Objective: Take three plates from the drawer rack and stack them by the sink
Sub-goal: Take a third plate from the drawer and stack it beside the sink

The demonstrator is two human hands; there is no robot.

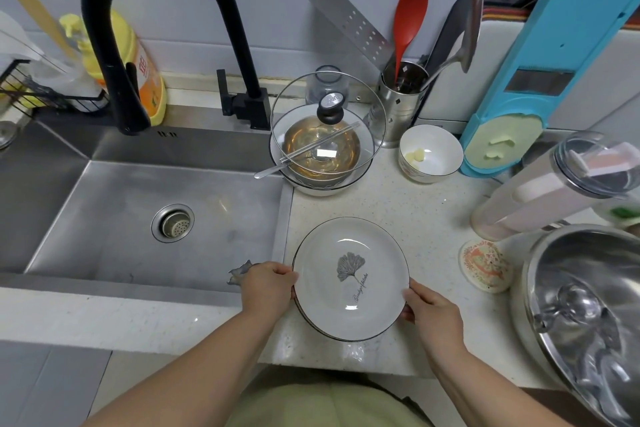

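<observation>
Beside the sink (104,204), plates (350,279) stacked, lower rims mostly hidden, left hand (265,286) and right hand (434,314) grip pinching opposite edges

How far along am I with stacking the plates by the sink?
Looks nearly done: a stack of leaf-print plates is on the counter just right of the sink. More than one rim shows at its lower left edge, but the exact count can't be told. In hand: the left hand and right hand grip opposite edges. Left: confirm three, then let go.
</observation>
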